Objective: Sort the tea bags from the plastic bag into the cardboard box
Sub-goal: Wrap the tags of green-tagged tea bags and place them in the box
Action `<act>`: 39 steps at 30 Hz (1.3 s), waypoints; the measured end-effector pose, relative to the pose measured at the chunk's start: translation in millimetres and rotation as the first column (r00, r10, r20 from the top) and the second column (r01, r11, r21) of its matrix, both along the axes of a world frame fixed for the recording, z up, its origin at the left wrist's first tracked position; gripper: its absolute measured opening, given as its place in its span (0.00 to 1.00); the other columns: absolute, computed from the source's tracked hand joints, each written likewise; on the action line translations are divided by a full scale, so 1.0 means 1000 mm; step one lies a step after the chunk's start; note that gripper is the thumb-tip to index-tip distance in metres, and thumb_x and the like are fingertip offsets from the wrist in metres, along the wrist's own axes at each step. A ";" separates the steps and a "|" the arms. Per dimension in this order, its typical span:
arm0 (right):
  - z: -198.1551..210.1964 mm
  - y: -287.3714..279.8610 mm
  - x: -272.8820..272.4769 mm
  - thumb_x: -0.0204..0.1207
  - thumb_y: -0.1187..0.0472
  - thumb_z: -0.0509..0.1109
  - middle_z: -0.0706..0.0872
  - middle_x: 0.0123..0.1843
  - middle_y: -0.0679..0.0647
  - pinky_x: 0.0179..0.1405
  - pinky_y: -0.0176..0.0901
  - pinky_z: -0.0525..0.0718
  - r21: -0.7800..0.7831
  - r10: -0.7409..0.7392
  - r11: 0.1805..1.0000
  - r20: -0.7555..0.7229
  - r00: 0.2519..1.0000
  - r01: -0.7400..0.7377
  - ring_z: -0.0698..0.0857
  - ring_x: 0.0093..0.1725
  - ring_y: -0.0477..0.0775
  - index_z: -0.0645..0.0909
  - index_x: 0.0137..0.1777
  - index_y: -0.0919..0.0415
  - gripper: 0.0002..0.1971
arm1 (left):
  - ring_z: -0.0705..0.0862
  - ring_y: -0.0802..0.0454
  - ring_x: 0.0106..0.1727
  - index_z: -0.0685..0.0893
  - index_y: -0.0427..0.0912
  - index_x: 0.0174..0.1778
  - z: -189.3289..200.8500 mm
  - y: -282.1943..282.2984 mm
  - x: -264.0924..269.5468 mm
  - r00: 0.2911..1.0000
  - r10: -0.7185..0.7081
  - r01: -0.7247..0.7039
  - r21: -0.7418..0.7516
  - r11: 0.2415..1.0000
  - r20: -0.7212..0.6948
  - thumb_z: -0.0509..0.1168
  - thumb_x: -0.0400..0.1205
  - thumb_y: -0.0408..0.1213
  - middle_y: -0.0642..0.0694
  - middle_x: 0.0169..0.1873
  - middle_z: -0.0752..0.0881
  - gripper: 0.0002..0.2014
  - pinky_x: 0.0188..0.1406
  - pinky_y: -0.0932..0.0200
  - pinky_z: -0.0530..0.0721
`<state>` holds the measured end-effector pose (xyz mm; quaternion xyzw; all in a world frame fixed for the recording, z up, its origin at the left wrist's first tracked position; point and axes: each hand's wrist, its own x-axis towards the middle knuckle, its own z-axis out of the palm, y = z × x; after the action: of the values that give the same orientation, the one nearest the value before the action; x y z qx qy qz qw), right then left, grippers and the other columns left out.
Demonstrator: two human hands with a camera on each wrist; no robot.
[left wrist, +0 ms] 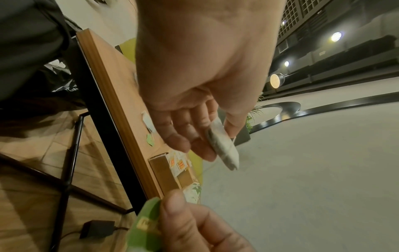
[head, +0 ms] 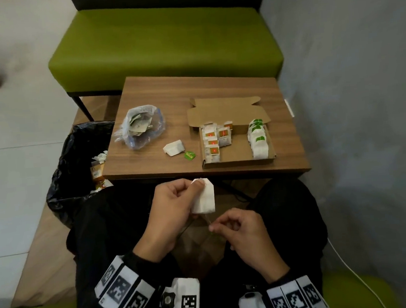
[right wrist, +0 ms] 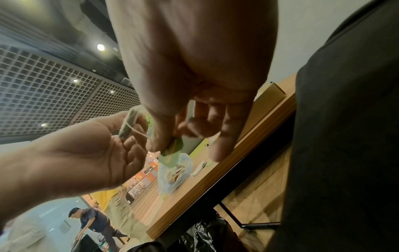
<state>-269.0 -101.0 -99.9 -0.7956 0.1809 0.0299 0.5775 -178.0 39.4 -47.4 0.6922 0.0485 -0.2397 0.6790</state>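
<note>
Over my lap, in front of the table, my left hand (head: pixel 176 199) pinches a white tea bag (head: pixel 203 197) by its top; the tea bag (left wrist: pixel 222 145) shows edge-on between thumb and fingers. My right hand (head: pixel 233 226) pinches the bag's green tag (right wrist: pixel 172 148) on its string; the tag (left wrist: pixel 146 223) also shows close to the left wrist camera. The open cardboard box (head: pixel 235 156) holds a row of red-tagged bags (head: pixel 212 142) on its left and green-tagged bags (head: pixel 258 138) on its right. A clear plastic bag (head: pixel 140 127) with more tea bags lies on the table's left.
A loose tea bag with a green tag (head: pixel 174 147) lies on the wooden table (head: pixel 193 94) between plastic bag and box. A black-lined bin (head: pixel 77 162) with wrappers stands left of the table. A green bench (head: pixel 165 43) is behind. A person (right wrist: pixel 92 223) stands far off.
</note>
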 end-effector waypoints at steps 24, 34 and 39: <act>0.017 -0.027 -0.003 0.80 0.72 0.70 0.94 0.45 0.61 0.47 0.48 0.92 0.509 -0.458 0.764 -0.006 0.889 0.397 0.93 0.47 0.58 0.86 0.60 0.57 0.13 | 0.88 0.57 0.39 0.92 0.49 0.39 -0.030 -0.028 -0.030 0.912 -0.363 0.327 0.198 0.924 0.188 0.70 0.82 0.45 0.52 0.35 0.91 0.09 0.35 0.64 0.81; 0.015 -0.039 -0.013 0.76 0.75 0.73 0.94 0.46 0.55 0.48 0.39 0.88 0.341 -0.368 0.895 0.195 0.909 0.289 0.93 0.49 0.53 0.91 0.48 0.63 0.09 | 0.89 0.43 0.38 0.93 0.46 0.38 -0.038 -0.046 -0.030 0.920 -0.365 0.344 0.154 0.926 0.143 0.69 0.82 0.42 0.42 0.34 0.91 0.10 0.38 0.44 0.86; 0.009 -0.040 -0.018 0.75 0.74 0.74 0.94 0.48 0.47 0.54 0.43 0.89 0.184 -0.269 0.956 0.227 0.936 0.230 0.92 0.51 0.49 0.92 0.46 0.52 0.15 | 0.82 0.51 0.33 0.92 0.39 0.35 -0.035 -0.051 -0.028 0.944 -0.328 0.328 -0.004 0.945 -0.034 0.63 0.86 0.38 0.44 0.30 0.87 0.17 0.35 0.50 0.80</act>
<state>-286.5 -141.0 -90.6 -0.7164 0.2034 -0.1302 0.6545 -206.2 -11.2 -82.2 0.6869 -0.0553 -0.3612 0.6282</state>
